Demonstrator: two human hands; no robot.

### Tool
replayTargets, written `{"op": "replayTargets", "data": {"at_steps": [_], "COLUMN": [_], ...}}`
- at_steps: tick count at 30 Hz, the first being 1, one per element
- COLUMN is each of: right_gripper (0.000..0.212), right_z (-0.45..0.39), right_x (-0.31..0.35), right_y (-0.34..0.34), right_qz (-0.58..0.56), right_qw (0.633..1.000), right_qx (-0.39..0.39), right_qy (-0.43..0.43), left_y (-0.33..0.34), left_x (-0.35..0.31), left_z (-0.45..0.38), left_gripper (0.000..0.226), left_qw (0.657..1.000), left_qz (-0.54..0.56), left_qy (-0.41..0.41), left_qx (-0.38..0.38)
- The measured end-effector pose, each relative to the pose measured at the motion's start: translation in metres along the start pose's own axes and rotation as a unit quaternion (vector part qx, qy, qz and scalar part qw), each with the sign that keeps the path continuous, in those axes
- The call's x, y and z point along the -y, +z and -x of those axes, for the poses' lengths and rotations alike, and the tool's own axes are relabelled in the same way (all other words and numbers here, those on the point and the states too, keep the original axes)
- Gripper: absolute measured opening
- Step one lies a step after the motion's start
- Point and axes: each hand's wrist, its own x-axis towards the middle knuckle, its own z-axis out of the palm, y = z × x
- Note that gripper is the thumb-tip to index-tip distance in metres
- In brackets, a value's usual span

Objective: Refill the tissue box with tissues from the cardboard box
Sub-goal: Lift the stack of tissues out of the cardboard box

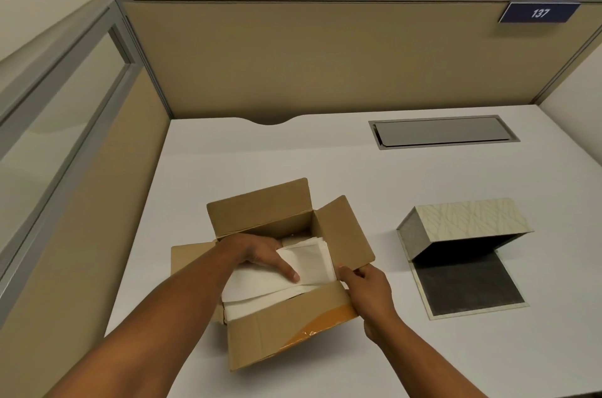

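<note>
1. Near the front edge of the desk (325,156), left of centre, your cardboard box (286,329) stands with all its flaps folded open.
2. Your left hand (260,252) reaches inside it, fingers curled around the top of the white tissues (312,259), thumb pressed flat on the upper sheet, so it is gripping the stack.
3. Your right hand (368,290) pinches the lower corner of the box's right flap between thumb and fingers, holding it back.
4. More tissues fill the box beneath the gripped sheets, reaching close to its rim.
5. Well apart, toward the desk's right edge, your tissue box (462,221) lies tipped open, its patterned shell raised off a dark base panel that lies flat on the desk.
6. Toward the back right corner, a grey cable hatch (443,132) sits flush in the desk.
</note>
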Motion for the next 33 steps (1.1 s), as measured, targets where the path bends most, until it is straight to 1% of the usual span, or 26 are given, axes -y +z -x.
{"op": "replayTargets", "data": {"at_steps": [2,6,11,16,19,21,24,27,28,31,33], "right_gripper": [0.023,0.027,0.035,0.041,0.041,0.044,0.04,0.032,0.028,0.02,0.023], "right_z": [0.0,0.001,0.0,0.0,0.001,0.001,0.0,-0.001,-0.001,-0.003,-0.001], "right_x": [0.002,0.003,0.004,0.008,0.007,0.006,0.003,0.003,0.004,0.003,0.003], "right_y": [0.003,0.007,0.014,0.017,0.018,0.018,0.019,0.019,0.019,0.017,0.012], "right_qz": [0.009,0.007,0.01,0.02,0.018,0.018,0.019,0.013,0.01,-0.004,-0.032], "right_qw": [1.0,0.999,0.997,0.996,0.996,0.997,0.997,0.997,0.998,0.999,0.999], "right_qx": [-0.018,-0.043,-0.064,-0.071,-0.067,-0.066,-0.069,-0.064,-0.06,-0.027,-0.004], "right_qy": [-0.011,-0.027,-0.036,-0.047,-0.051,-0.045,-0.04,-0.037,-0.036,-0.025,-0.013], "left_y": [0.0,-0.007,-0.022,-0.038,-0.047,-0.053,-0.063,-0.07,-0.071,-0.074,-0.074], "left_x": [0.001,-0.002,-0.009,-0.019,-0.023,-0.024,-0.024,-0.023,-0.024,-0.028,-0.032], "left_z": [0.001,0.011,0.028,0.053,0.067,0.075,0.088,0.097,0.1,0.11,0.115], "left_gripper": [0.1,0.097,0.092,0.065,0.067,0.06,0.055,0.069,0.071,0.066,0.065], "left_qw": [1.0,1.0,0.999,0.997,0.995,0.995,0.994,0.993,0.992,0.989,0.987], "left_qz": [0.005,0.009,-0.019,-0.033,-0.033,-0.022,0.003,0.019,0.025,0.044,0.05], "left_qy": [0.005,0.021,0.038,0.074,0.093,0.101,0.102,0.106,0.111,0.125,0.136], "left_qx": [0.004,0.018,0.019,0.009,-0.007,-0.015,-0.037,-0.054,-0.057,-0.068,-0.066]}}
